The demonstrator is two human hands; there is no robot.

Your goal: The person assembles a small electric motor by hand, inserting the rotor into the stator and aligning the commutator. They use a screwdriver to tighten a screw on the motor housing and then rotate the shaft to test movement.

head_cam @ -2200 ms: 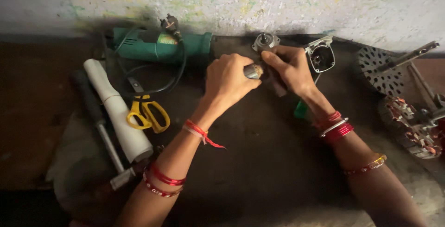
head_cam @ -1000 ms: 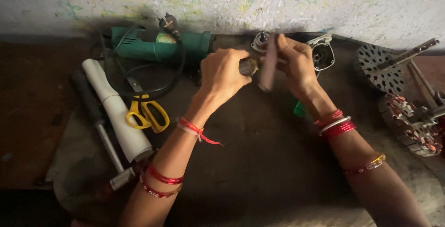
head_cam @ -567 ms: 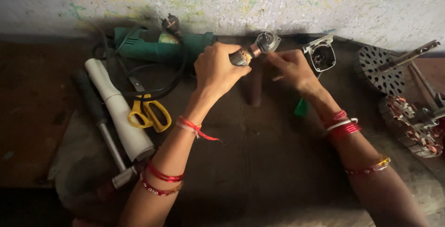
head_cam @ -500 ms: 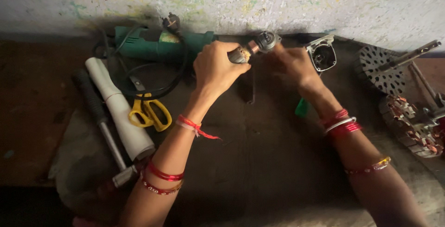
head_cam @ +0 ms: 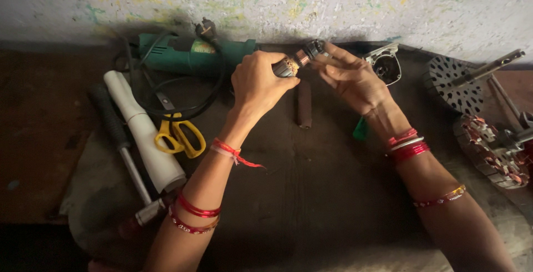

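Gripping the motor armature (head_cam: pixel 297 63) above the bench, the left hand (head_cam: pixel 258 80) clenches its body while the right hand (head_cam: pixel 352 77) pinches its far end. Advisable: steady support, gentle turning, avoiding the copper end.

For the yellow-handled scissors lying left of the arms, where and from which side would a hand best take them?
Grip the yellow-handled scissors by the handle loops, coming from above and from the near side. The loops lie flat, bare and toward the person, while the blades point away under the black cord, beside the white tube.
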